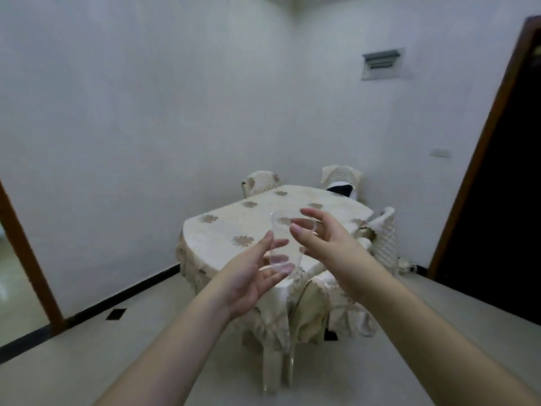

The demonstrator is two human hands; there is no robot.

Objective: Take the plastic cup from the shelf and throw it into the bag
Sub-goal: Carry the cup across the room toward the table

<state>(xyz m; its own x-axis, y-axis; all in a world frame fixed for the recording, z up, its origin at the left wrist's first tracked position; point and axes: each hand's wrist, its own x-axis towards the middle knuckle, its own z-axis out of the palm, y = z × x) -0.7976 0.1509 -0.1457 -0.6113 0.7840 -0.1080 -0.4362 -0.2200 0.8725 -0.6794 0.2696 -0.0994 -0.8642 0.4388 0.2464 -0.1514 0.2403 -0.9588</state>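
A cloth-covered table (263, 218) fills the far middle, and nearer, the left hand (251, 276) and right hand (325, 241) cradle the clear plastic cup (285, 244) with fingers spread loosely, so it could slip and drop, no bag being visible.

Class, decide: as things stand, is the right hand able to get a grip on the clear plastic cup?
Probably yes. The right hand is open at the cup's rim, fingers curled around it, while the left hand supports its base. Nothing lies between them.
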